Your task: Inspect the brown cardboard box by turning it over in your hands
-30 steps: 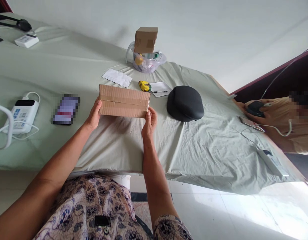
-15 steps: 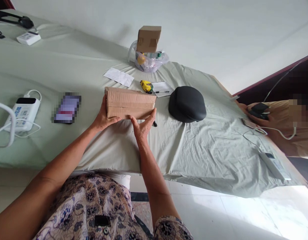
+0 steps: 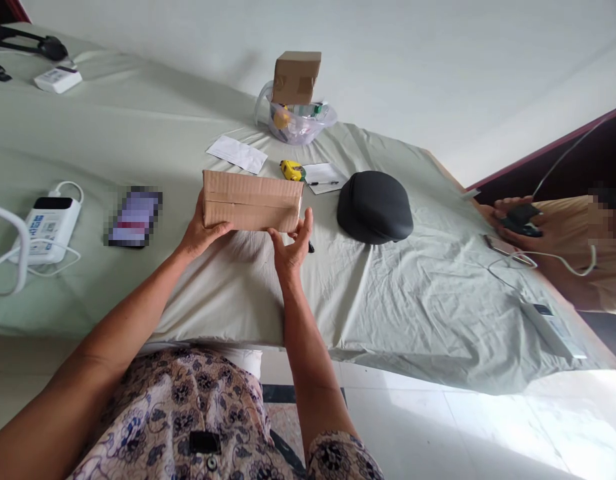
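Note:
A brown cardboard box (image 3: pixel 253 203) is held in front of me with a long side facing me, slightly tilted. My left hand (image 3: pixel 201 230) grips its left end, the thumb along the lower edge and the other fingers hidden behind the end. At the lower right corner, my right hand (image 3: pixel 292 243) holds the box, thumb tip on the bottom edge and fingers up beside the right end. A small black object (image 3: pixel 311 247) lies partly hidden by that hand. Just behind the box are a yellow tape measure (image 3: pixel 292 171) and a pen (image 3: pixel 324 183) on white paper (image 3: pixel 328 175).
A black rounded case (image 3: pixel 375 207) stands to the right. Behind are a paper sheet (image 3: pixel 237 154) and a clear basket (image 3: pixel 302 127) topped by another carton (image 3: pixel 296 78). Left lie a phone (image 3: pixel 135 217) and a white power bank (image 3: pixel 51 223). Another person's hand (image 3: pixel 513 207) is at far right.
The box has shifted slightly left and turned so more of its near side faces me. My right hand's fingers have loosened and rise more upright beside the right end.

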Demonstrator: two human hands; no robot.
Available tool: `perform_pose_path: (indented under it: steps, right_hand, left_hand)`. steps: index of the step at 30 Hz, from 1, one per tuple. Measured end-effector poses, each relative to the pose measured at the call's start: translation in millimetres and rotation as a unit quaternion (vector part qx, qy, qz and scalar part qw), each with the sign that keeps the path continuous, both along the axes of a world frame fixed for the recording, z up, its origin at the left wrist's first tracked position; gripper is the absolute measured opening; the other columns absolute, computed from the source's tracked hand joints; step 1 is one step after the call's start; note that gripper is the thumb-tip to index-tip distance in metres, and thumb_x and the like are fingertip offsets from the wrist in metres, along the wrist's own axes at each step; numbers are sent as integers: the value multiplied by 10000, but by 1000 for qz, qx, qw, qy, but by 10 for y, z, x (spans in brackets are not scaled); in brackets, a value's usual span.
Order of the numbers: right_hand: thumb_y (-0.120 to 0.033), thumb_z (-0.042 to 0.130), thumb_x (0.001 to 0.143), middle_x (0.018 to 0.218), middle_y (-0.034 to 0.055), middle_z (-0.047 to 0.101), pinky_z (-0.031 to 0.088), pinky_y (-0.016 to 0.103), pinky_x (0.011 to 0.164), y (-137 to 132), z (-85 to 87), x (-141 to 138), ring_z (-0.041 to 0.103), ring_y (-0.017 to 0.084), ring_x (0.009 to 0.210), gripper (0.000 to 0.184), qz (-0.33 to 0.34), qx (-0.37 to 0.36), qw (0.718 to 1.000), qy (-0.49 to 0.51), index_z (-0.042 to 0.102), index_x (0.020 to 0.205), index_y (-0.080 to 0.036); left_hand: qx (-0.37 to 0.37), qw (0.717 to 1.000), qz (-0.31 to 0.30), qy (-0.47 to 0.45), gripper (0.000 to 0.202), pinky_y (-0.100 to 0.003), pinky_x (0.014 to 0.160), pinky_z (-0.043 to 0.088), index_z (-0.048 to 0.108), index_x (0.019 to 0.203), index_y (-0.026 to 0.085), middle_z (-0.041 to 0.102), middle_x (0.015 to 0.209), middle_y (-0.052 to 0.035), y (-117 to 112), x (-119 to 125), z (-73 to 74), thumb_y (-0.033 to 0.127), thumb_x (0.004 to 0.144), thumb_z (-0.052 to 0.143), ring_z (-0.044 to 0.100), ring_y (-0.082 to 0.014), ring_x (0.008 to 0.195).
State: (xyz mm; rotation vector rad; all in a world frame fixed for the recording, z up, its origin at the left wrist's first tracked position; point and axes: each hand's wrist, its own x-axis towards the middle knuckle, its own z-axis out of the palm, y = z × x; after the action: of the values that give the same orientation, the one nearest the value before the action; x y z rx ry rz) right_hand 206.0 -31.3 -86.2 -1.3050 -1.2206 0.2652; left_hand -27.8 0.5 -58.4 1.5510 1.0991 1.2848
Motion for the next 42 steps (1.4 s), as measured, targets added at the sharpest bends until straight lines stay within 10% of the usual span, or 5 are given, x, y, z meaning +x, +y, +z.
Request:
perform_pose_path:
  steps: [12, 27, 42]
  right_hand:
    - [-630, 635, 892, 1115, 78, 706, 533, 293, 710, -8, 47, 69, 690, 188, 968, 534, -16, 45, 997, 55, 623, 1269, -252]
    - [-619, 578, 895, 1053, 54, 651, 504, 293, 770, -1, 69, 72, 629, 158, 924, 576, 5, -14, 995, 95, 548, 1334, -246]
    - [-879, 343, 851, 805, 12, 543, 473, 356, 794, -74, 251, 99, 514, 182, 806, 680, -45, -73, 993, 75, 527, 834, -225]
  left_hand:
    - [114, 992, 46, -28, 886, -474, 1153, 497, 443, 1524, 248, 628, 1441, -150, 9, -5, 22, 765, 841, 668, 615, -319, 1348]
    - [136, 990, 25, 10, 848, -456, 1210, 449, 345, 1614, 243, 524, 1573, -149, 19, -5, -34, 726, 945, 542, 548, -308, 1427]
    - [131, 991, 4, 22, 1003, -487, 1196, 453, 280, 1626, 242, 462, 1595, -170, 54, -44, -172, 702, 842, 705, 509, -351, 1432]
